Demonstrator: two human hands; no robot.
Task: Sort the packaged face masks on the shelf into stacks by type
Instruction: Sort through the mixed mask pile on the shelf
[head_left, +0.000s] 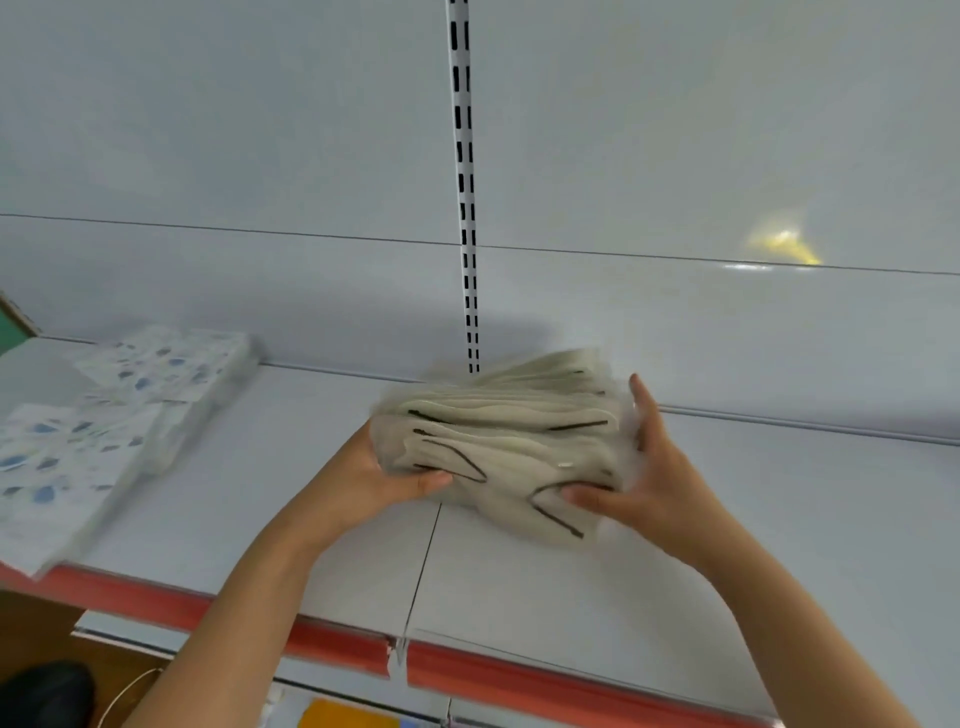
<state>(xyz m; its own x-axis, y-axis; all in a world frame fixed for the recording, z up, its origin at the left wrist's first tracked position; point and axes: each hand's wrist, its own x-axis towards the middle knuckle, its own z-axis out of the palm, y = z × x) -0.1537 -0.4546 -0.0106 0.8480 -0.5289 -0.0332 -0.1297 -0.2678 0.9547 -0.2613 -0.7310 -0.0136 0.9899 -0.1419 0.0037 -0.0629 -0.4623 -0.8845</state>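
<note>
A thick stack of clear-wrapped cream masks with black ear loops (511, 436) sits in the middle of the white shelf (322, 540). My left hand (384, 475) grips its left end, thumb curled over the front edge. My right hand (636, 480) holds the right end, fingers up along the side and thumb on the front. At the shelf's left lie two stacks of white packets with blue prints: one at the back (171, 364), one nearer the front edge (62, 467).
The shelf has a red front strip (519, 680) and a white back panel with a slotted upright (467, 208). A lower shelf with a yellow item (348, 716) shows below. Bare shelf surface lies to the right of the cream stack.
</note>
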